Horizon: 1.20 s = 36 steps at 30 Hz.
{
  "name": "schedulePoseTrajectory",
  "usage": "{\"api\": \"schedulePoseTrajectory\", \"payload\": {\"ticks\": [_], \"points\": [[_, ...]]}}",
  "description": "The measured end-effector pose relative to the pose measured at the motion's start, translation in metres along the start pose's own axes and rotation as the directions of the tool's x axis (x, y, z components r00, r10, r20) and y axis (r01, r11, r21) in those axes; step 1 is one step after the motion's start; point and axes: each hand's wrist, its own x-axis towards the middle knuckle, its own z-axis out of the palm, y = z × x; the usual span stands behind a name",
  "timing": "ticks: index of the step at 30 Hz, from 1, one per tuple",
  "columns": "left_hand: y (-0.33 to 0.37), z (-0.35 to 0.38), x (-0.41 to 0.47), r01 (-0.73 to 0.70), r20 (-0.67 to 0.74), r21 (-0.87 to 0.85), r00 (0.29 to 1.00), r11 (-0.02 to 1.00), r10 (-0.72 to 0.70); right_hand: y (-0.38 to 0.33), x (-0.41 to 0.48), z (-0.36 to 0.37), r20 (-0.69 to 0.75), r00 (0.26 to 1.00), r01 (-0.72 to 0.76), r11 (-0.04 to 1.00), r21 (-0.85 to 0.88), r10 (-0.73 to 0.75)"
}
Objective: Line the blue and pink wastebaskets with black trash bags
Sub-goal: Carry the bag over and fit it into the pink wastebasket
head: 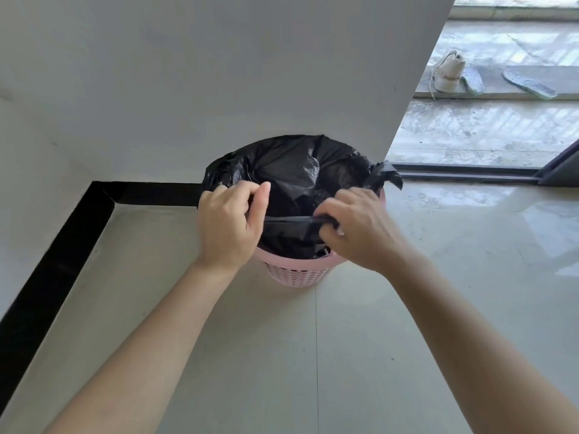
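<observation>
The pink wastebasket (296, 274) stands on the tiled floor against the white wall, its perforated side showing below my hands. A black trash bag (291, 170) sits inside it, its far edge folded over the back rim. My left hand (230, 223) pinches the bag's near edge at the left side of the rim. My right hand (357, 228) grips the same edge at the right, and the plastic is stretched taut between the two hands above the near rim. No blue wastebasket is in sight.
A white wall (219, 73) with a black skirting board (56, 255) forms a corner at the left. To the right a sliding-door track (463, 173) opens onto a balcony with a white shoe (448, 73) and two insoles (529, 84).
</observation>
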Motion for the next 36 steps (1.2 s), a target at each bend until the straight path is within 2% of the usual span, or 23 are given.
{"api": "schedulePoseTrajectory", "payload": {"ticks": [1, 3, 5, 7, 11, 17, 20, 23, 24, 26, 28, 30, 31, 33, 34, 36], "points": [[0.001, 0.000, -0.008, -0.069, -0.038, 0.008, 0.997, 0.998, 0.070, 0.004, -0.005, -0.001, -0.128, 0.992, -0.014, 1.000, 0.016, 0.016], [0.000, 0.003, -0.031, -0.257, -0.022, 0.058, 0.966, 0.965, 0.258, 0.012, -0.022, 0.002, -0.317, 0.948, -0.007, 1.000, 0.022, 0.014], [-0.004, 0.008, -0.057, -0.388, 0.029, 0.093, 0.922, 0.917, 0.387, 0.016, -0.048, 0.014, -0.399, 0.916, 0.047, 0.999, 0.006, -0.040], [-0.008, 0.014, -0.076, -0.411, 0.034, 0.125, 0.911, 0.903, 0.410, 0.018, -0.069, 0.026, -0.420, 0.906, 0.071, 0.997, 0.015, -0.058], [-0.014, 0.019, -0.090, -0.270, -0.005, 0.045, 0.963, 0.962, 0.270, 0.018, -0.081, 0.040, -0.446, 0.893, 0.079, 0.996, 0.032, -0.057], [-0.011, 0.017, -0.099, -0.144, 0.083, -0.077, 0.985, 0.987, 0.150, 0.016, -0.090, 0.052, -0.449, 0.886, 0.079, 0.991, -0.104, -0.118], [-0.010, 0.011, -0.096, 0.006, 0.122, -0.114, 0.992, 0.993, 0.008, 0.015, -0.083, 0.048, -0.452, 0.884, 0.062, 0.987, -0.145, -0.122], [-0.004, 0.003, -0.090, 0.185, 0.123, -0.207, 0.979, 0.961, -0.162, 0.012, -0.082, 0.037, -0.383, 0.914, 0.134, 0.991, -0.029, -0.135], [-0.001, 0.000, -0.084, 0.259, 0.121, -0.214, 0.964, 0.942, -0.238, 0.010, -0.081, 0.033, -0.369, 0.925, 0.114, 0.993, 0.039, -0.092], [0.004, -0.005, -0.064, 0.321, 0.036, -0.119, 0.947, 0.940, -0.319, 0.003, -0.075, 0.024, -0.418, 0.900, -0.063, 0.985, 0.159, 0.125], [0.004, -0.010, -0.036, 0.269, -0.096, 0.011, 0.959, 0.963, -0.267, -0.002, -0.059, 0.018, -0.484, 0.766, -0.310, 0.903, 0.298, 0.423], [0.005, -0.012, -0.005, 0.152, -0.146, 0.074, 0.979, 0.986, -0.140, 0.000, -0.040, 0.013, -0.449, 0.632, -0.472, 0.773, 0.423, 0.632], [0.005, -0.010, 0.009, 0.078, -0.104, 0.100, 0.992, 0.992, -0.067, 0.002, -0.032, 0.012, -0.380, 0.618, -0.530, 0.722, 0.444, 0.688], [0.005, 0.003, 0.028, -0.020, 0.126, 0.197, 0.992, 0.980, -0.005, 0.009, -0.022, 0.012, -0.164, 0.675, -0.630, 0.678, 0.378, 0.719], [0.002, 0.011, 0.032, -0.033, 0.286, 0.261, 0.957, 0.965, -0.045, 0.010, -0.019, 0.013, -0.050, 0.703, -0.656, 0.673, 0.341, 0.710], [-0.012, 0.023, 0.038, 0.000, 0.537, 0.380, 0.814, 0.925, -0.221, 0.009, -0.019, 0.016, 0.090, 0.737, -0.654, 0.675, 0.342, 0.670]]}}
